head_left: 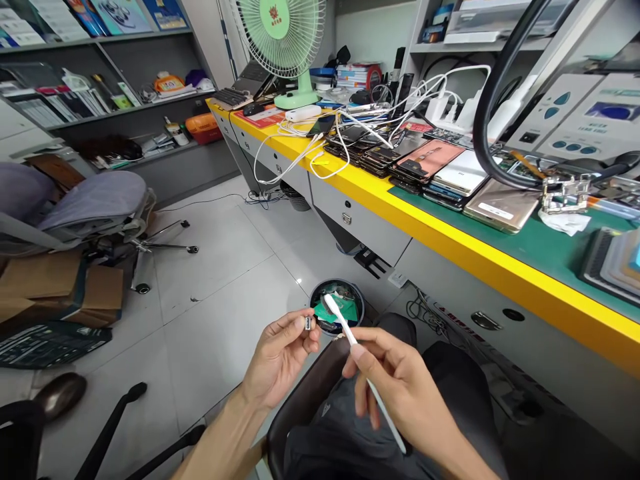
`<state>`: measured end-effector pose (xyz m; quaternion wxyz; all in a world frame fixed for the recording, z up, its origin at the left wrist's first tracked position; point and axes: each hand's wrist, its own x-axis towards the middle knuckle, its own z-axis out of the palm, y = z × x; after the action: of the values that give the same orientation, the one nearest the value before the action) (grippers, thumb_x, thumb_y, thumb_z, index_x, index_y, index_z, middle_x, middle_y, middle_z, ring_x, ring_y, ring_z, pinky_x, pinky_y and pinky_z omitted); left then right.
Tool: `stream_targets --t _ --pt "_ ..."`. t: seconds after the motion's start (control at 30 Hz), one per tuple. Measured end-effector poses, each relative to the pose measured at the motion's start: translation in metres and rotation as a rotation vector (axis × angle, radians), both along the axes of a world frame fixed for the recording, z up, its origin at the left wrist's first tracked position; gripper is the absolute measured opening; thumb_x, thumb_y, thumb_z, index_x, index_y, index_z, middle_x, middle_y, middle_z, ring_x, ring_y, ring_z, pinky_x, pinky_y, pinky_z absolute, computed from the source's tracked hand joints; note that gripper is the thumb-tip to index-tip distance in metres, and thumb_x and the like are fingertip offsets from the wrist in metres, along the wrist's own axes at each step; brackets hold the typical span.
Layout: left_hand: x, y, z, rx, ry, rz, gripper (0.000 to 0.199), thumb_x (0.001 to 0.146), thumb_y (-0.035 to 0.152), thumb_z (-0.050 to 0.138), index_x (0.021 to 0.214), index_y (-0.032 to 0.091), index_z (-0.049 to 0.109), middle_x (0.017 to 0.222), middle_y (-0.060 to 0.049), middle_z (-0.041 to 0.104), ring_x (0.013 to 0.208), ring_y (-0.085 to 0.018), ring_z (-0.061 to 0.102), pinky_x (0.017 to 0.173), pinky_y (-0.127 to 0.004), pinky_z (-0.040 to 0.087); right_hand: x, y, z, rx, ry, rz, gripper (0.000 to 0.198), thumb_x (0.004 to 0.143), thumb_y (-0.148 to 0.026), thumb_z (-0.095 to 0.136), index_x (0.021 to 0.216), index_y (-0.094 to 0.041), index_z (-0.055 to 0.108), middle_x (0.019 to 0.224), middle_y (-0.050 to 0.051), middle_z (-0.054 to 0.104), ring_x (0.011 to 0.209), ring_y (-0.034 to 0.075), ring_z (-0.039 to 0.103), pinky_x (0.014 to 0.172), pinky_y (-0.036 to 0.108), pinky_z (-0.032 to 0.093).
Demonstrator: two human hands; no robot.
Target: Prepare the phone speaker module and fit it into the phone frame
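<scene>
Between the thumb and fingers of my left hand (280, 357) is a small silvery metal connector (307, 324) with a rectangular opening, like a USB plug; the rest of it is hidden by the fingers. My right hand (405, 383) is closed around a white toothbrush (381, 403). Its bristled head points up and to the left, a short way from the connector and apart from it. Both hands are above my lap, and below the brush head stands a round bin (362, 308) with green scraps and other waste inside.
To the right runs a workbench with a yellow edge (450, 247) and green mat, bearing stacked phones (425, 160), white cables (300, 148) and a green fan (300, 87). A grey chair (95, 200) and cardboard boxes (40, 287) stand left. A black lamp arm (483, 120) curves over the bench.
</scene>
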<state>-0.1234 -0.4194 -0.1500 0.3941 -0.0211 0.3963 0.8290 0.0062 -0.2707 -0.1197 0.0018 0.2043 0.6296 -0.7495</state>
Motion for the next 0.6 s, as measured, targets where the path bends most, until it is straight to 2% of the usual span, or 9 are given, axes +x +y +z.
stream_targets --t 0.13,0.2,0.27,0.3,0.37,0.43,0.47,0.53,0.6 --pt "0.001 0.000 0.000 -0.035 0.007 0.033 0.013 0.093 0.016 0.066 0.105 0.011 0.069 0.086 -0.001 0.071 0.070 -0.012 0.067 0.064 -0.026 0.058 0.001 -0.027 -0.005 -0.072 -0.014 -0.027 0.046 0.095 -0.057 0.056 0.118 -0.017 0.061 0.079 0.001 0.066 0.036 0.008 0.057 0.030 0.016 0.040" --pt "0.003 0.001 0.002 -0.053 0.003 0.046 0.013 0.094 0.018 0.066 0.104 0.012 0.069 0.085 -0.001 0.070 0.069 -0.012 0.067 0.064 -0.026 0.058 -0.001 -0.039 -0.012 -0.056 -0.008 -0.050 0.047 0.096 -0.057 0.055 0.119 -0.017 0.062 0.080 0.002 0.066 0.034 0.008 0.055 0.027 0.016 0.035" --pt "0.004 0.003 0.004 -0.069 0.007 0.058 0.011 0.094 0.019 0.065 0.102 0.011 0.069 0.084 -0.001 0.070 0.068 -0.012 0.067 0.064 -0.026 0.058 -0.003 -0.046 -0.020 0.010 0.012 -0.089 0.045 0.098 -0.054 0.053 0.121 -0.018 0.065 0.080 0.004 0.067 0.035 0.008 0.054 0.028 0.018 0.038" --pt "0.005 0.003 0.004 -0.076 0.014 0.069 0.010 0.094 0.018 0.065 0.100 0.011 0.069 0.084 -0.001 0.070 0.070 -0.012 0.067 0.065 -0.026 0.058 -0.005 -0.047 -0.024 0.058 0.028 -0.116 0.043 0.098 -0.052 0.054 0.121 -0.018 0.067 0.082 0.005 0.069 0.040 0.011 0.059 0.034 0.022 0.046" --pt "0.005 0.004 0.006 -0.089 0.031 0.100 0.008 0.094 0.017 0.066 0.098 0.011 0.070 0.086 -0.001 0.071 0.073 -0.013 0.068 0.067 -0.027 0.059 -0.007 -0.046 -0.029 0.161 0.063 -0.180 0.038 0.096 -0.047 0.059 0.119 -0.019 0.071 0.092 0.010 0.073 0.068 0.021 0.072 0.062 0.032 0.062" --pt "0.004 0.005 0.005 -0.101 0.046 0.125 0.007 0.093 0.015 0.066 0.098 0.011 0.070 0.087 -0.001 0.071 0.077 -0.013 0.069 0.070 -0.028 0.059 -0.007 -0.041 -0.031 0.234 0.081 -0.225 0.036 0.094 -0.043 0.063 0.118 -0.019 0.074 0.105 0.014 0.074 0.097 0.029 0.072 0.089 0.039 0.059" --pt "0.004 0.005 0.005 -0.106 0.052 0.133 0.007 0.093 0.015 0.066 0.098 0.011 0.070 0.087 -0.002 0.072 0.078 -0.014 0.069 0.071 -0.029 0.059 -0.007 -0.039 -0.031 0.248 0.079 -0.232 0.036 0.095 -0.043 0.063 0.119 -0.018 0.074 0.106 0.015 0.075 0.098 0.029 0.072 0.089 0.039 0.059" --pt "0.003 0.006 0.003 -0.112 0.059 0.136 0.008 0.093 0.015 0.067 0.099 0.011 0.070 0.087 -0.002 0.072 0.077 -0.014 0.069 0.071 -0.030 0.060 -0.006 -0.036 -0.029 0.231 0.062 -0.201 0.040 0.097 -0.044 0.059 0.124 -0.017 0.072 0.095 0.013 0.076 0.073 0.024 0.075 0.062 0.032 0.063" --pt "0.002 0.006 0.002 -0.116 0.059 0.133 0.008 0.093 0.015 0.067 0.100 0.011 0.070 0.087 -0.001 0.072 0.073 -0.013 0.069 0.069 -0.029 0.059 -0.006 -0.036 -0.026 0.189 0.049 -0.136 0.042 0.100 -0.045 0.055 0.127 -0.017 0.069 0.081 0.007 0.074 0.043 0.015 0.065 0.033 0.023 0.048"
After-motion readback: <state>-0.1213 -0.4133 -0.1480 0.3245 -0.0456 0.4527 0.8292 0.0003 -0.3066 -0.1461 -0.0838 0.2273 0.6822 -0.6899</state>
